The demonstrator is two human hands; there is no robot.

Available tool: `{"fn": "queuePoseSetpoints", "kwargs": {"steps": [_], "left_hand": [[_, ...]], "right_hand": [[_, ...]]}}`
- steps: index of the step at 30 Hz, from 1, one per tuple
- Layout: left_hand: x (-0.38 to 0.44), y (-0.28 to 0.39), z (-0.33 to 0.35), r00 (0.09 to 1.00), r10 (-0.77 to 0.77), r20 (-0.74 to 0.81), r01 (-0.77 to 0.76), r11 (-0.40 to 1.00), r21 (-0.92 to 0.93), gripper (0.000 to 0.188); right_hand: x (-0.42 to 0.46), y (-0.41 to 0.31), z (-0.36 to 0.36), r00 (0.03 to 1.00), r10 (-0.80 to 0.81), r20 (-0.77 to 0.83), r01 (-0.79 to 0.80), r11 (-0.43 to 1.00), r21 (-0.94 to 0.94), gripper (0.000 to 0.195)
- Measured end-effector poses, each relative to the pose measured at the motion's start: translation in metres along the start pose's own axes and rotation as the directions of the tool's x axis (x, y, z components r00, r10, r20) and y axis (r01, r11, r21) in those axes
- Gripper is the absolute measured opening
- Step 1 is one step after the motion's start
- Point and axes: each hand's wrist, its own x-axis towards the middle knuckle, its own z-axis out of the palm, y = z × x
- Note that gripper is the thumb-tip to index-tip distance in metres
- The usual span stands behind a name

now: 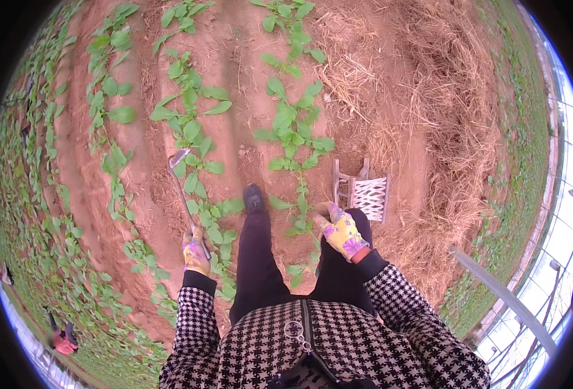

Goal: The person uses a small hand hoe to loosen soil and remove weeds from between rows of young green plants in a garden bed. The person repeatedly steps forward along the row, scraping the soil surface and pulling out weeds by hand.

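Observation:
My left hand (196, 252), in a yellow floral glove, is closed around the shaft of a small long-necked hoe (181, 192). Its metal blade points up and away, beside a row of leafy green seedlings (191, 129). My right hand (341, 231), gloved the same way, is just above my right knee; its fingertips are blurred, and whether they hold anything is unclear. A second row of leafy plants (289, 124) runs between my legs, to the left of that hand. A small wooden stool (371, 197) with a woven white seat lies on the soil just beyond my right knee.
My dark shoe (253, 198) stands on bare soil between two plant rows. Dry straw (451, 121) covers the ground on the right. A grey pole (505, 299) slants at lower right. More crop rows fill the left, where another person (64, 340) is at the far lower left.

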Motion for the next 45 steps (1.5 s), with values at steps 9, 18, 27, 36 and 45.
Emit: {"fn": "queuePoseSetpoints", "kwargs": {"steps": [9, 18, 27, 36, 45], "left_hand": [[0.005, 0.022, 0.03, 0.996, -0.092, 0.02, 0.094, 0.984, -0.152, 0.011], [0.015, 0.046, 0.123, 0.992, -0.04, -0.123, 0.022, 0.989, -0.147, 0.011], [0.025, 0.03, 0.26, 0.92, 0.168, -0.355, -0.194, 0.98, -0.038, 0.023], [0.114, -0.002, 0.342, 0.935, 0.171, -0.312, -0.204, 0.976, -0.077, 0.029], [0.206, -0.017, 0.332, 0.896, 0.315, -0.314, -0.333, 0.943, -0.002, 0.03]], "right_hand": [[0.02, -0.059, -0.001, 0.986, -0.114, 0.12, 0.114, 0.993, 0.01, 0.026], [0.074, -0.048, -0.065, 0.952, -0.115, 0.284, 0.154, 0.981, -0.12, 0.022], [0.195, 0.038, -0.172, 0.942, 0.098, 0.32, -0.195, 0.938, 0.287, 0.016], [0.305, 0.089, -0.184, 0.977, 0.109, 0.181, -0.152, 0.957, 0.248, 0.028], [0.389, 0.09, -0.112, 0.99, -0.115, 0.084, 0.098, 0.978, 0.185, 0.035]]}}
